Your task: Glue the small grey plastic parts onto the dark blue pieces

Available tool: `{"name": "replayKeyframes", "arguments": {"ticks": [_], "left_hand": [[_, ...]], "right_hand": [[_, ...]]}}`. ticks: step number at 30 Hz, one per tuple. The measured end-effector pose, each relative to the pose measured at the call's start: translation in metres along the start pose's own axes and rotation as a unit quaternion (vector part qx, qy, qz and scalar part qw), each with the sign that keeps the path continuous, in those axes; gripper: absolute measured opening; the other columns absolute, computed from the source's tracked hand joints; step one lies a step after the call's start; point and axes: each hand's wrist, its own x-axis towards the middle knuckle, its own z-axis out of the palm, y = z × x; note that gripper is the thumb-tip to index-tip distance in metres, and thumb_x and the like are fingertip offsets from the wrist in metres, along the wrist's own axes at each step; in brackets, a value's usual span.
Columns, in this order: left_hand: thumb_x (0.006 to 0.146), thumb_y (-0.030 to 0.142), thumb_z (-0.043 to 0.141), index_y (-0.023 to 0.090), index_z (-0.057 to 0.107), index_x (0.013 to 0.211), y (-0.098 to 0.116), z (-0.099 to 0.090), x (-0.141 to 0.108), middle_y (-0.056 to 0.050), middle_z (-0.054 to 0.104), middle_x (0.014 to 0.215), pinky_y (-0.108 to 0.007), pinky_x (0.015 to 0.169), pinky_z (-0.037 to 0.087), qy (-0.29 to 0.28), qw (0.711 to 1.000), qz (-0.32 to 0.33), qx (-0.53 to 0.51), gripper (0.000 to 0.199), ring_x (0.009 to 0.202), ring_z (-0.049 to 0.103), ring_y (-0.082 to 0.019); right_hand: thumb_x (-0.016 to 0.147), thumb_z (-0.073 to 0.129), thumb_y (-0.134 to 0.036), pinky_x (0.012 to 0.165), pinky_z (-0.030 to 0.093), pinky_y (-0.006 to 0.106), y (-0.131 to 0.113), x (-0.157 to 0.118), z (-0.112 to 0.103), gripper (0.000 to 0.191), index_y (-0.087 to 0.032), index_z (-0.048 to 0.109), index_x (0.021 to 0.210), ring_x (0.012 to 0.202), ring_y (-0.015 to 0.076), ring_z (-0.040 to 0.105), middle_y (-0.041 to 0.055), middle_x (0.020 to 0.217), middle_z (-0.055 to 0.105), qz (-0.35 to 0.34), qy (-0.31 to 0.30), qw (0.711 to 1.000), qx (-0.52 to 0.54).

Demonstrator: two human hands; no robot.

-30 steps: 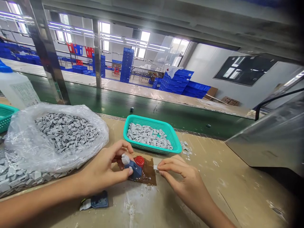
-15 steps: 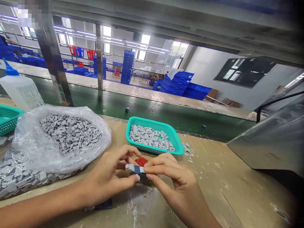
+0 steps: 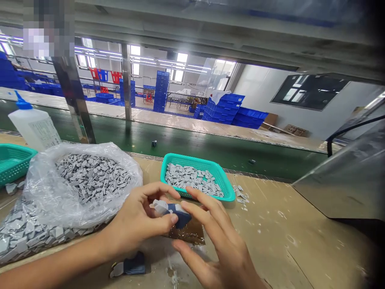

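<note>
A small dark blue and light grey plastic part (image 3: 179,216) is pinched between the thumb and fingers of my left hand (image 3: 141,212), tilted above the table. My right hand (image 3: 218,241) has its thumb and fingers spread around the part's right side. Its index fingertip is close to the grey piece on top; whether they touch I cannot tell. Beneath the part lies a brown sheet (image 3: 195,233) with a wet, glossy surface. Another dark blue and grey part (image 3: 132,265) rests on the table below my left wrist.
A clear plastic bag (image 3: 36,204) of small grey pieces lies open at left, beside a blue-capped bottle (image 3: 37,126) and a green basket (image 3: 18,160). Behind my hands stands a turquoise basket (image 3: 230,192) of grey pieces. Small parts sit on the green conveyor belt (image 3: 192,144).
My right fingers have opened away from the part, the thumb dropping lower. My left hand has kept hold and turned it, showing more dark blue. The belt's small parts have shifted left.
</note>
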Motion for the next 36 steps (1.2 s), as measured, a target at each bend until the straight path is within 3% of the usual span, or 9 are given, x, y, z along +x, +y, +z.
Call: {"name": "replayKeyframes", "arguments": {"ticks": [5,9,12,14,18,21,26,32,36], "left_hand": [[0.068,0.022,0.064,0.021,0.042,0.078,-0.004,0.015,-0.012,0.005,0.044,0.074,-0.013,0.048,0.034,-0.037,0.997,0.003,-0.072,0.024,0.059,0.040,-0.004],[0.072,0.025,0.059,0.023,0.035,0.083,-0.001,0.013,-0.011,0.005,0.045,0.074,-0.016,0.051,0.038,-0.047,0.998,0.019,-0.030,0.026,0.059,0.045,-0.006],[0.075,0.023,0.054,0.024,0.039,0.096,0.009,-0.023,0.025,0.000,0.053,0.083,-0.024,0.067,0.042,-0.025,0.955,0.098,0.279,0.027,0.075,0.052,-0.014],[0.074,0.018,0.051,0.022,0.045,0.098,0.014,-0.059,0.065,-0.005,0.055,0.093,-0.031,0.080,0.038,0.025,0.849,0.098,0.519,0.025,0.092,0.051,-0.020],[0.074,0.017,0.056,0.013,0.047,0.108,0.009,-0.120,0.144,-0.009,0.058,0.090,-0.038,0.079,0.040,0.082,0.810,0.012,0.581,0.035,0.088,0.054,-0.023],[0.082,0.029,0.051,0.014,0.050,0.109,-0.005,-0.133,0.185,-0.007,0.056,0.100,-0.038,0.078,0.046,0.084,0.806,-0.032,0.586,0.031,0.088,0.055,-0.018],[0.084,0.033,0.048,0.016,0.046,0.117,-0.027,-0.132,0.221,-0.010,0.048,0.118,-0.044,0.085,0.043,0.140,0.800,-0.069,0.580,0.037,0.102,0.050,-0.022],[0.083,0.029,0.050,0.015,0.052,0.108,-0.040,-0.142,0.229,-0.008,0.052,0.112,-0.041,0.083,0.045,0.154,0.821,-0.080,0.544,0.029,0.098,0.053,-0.020],[0.082,0.028,0.051,0.015,0.051,0.107,-0.025,-0.141,0.219,-0.008,0.051,0.111,-0.039,0.081,0.045,0.191,0.849,-0.072,0.487,0.028,0.098,0.052,-0.020]], "right_hand": [[0.068,0.062,-0.010,0.085,0.040,0.042,0.002,0.001,0.003,0.042,-0.018,0.050,0.107,0.100,0.0263,0.054,0.0085,0.098,0.065,-0.119,0.060,0.988,-0.075],[0.070,0.060,-0.012,0.087,0.039,0.042,0.002,0.003,0.001,0.050,-0.021,0.045,0.117,0.106,0.0269,0.052,0.0067,0.100,0.065,-0.110,0.044,0.989,-0.084],[0.078,0.055,-0.024,0.093,0.036,0.047,0.026,0.009,-0.003,0.062,-0.019,0.028,0.134,0.123,0.0304,0.034,0.0094,0.130,0.046,-0.023,-0.034,0.992,-0.119],[0.083,0.048,-0.034,0.092,0.038,0.051,0.060,0.016,-0.007,0.062,-0.015,0.024,0.137,0.123,0.0318,0.034,0.0121,0.135,0.037,0.046,-0.080,0.988,-0.122],[0.079,0.045,-0.019,0.080,0.048,0.043,0.131,0.038,-0.007,0.033,-0.017,0.062,0.107,0.098,0.0287,0.058,0.0114,0.108,0.063,0.150,-0.219,0.959,-0.097],[0.063,0.055,-0.008,0.070,0.051,0.036,0.155,0.050,-0.004,0.032,-0.021,0.070,0.088,0.082,0.0268,0.064,0.0080,0.090,0.069,0.157,-0.272,0.946,-0.083],[0.058,0.051,0.003,0.058,0.048,0.029,0.151,0.047,-0.002,0.038,-0.018,0.072,0.081,0.063,0.0211,0.062,0.0058,0.067,0.069,0.192,-0.261,0.943,-0.074],[0.059,0.059,-0.002,0.061,0.048,0.030,0.144,0.038,-0.011,0.027,-0.016,0.071,0.080,0.067,0.0200,0.061,0.0059,0.073,0.068,0.233,-0.205,0.949,-0.057],[0.069,0.056,-0.012,0.069,0.047,0.035,0.142,0.036,-0.014,0.023,-0.013,0.068,0.089,0.074,0.0208,0.059,0.0089,0.082,0.067,0.244,-0.152,0.958,-0.017]]}}
